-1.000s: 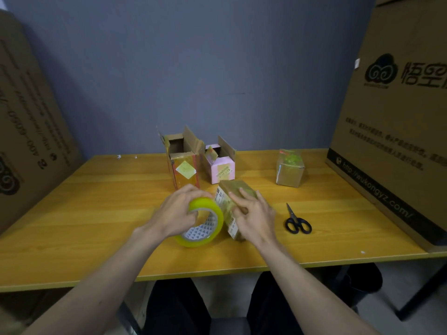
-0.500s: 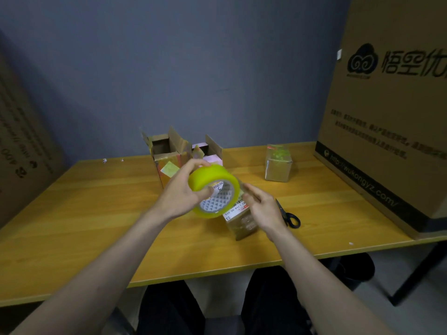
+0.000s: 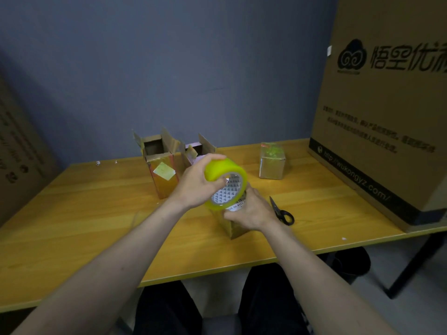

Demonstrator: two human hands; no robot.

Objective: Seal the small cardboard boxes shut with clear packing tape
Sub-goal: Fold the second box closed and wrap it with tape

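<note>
The left hand (image 3: 194, 187) grips a roll of tape (image 3: 226, 187), fingers curled over the yellowish outer band and thumb underneath, holding it lifted off the counter (image 3: 84, 226) with its open core tilted toward the camera. A patterned grey-and-white liner shows inside the core. The right hand (image 3: 251, 211) is wrapped around the top of a small cardboard box (image 3: 233, 228), fingers curled over its far side, pressing it down onto the counter. That box stands near the middle of the counter, directly beneath the roll at its 6 o'clock; a white printed label (image 3: 235, 206) shows on its upper face between roll and fingers. Whether its flaps are fully closed cannot be told, as the hand covers them.

At the box's 3 o'clock, just beside the right hand, lie black scissors (image 3: 281, 211). At 11 o'clock stands a taller open box (image 3: 162, 170) with raised flaps and a pale sticker; a second open box (image 3: 200, 149) sits behind the left hand, largely hidden. At 1 o'clock a small closed box (image 3: 272, 163) stands apart. A large printed carton (image 3: 387, 117) fills the counter's right end.
</note>
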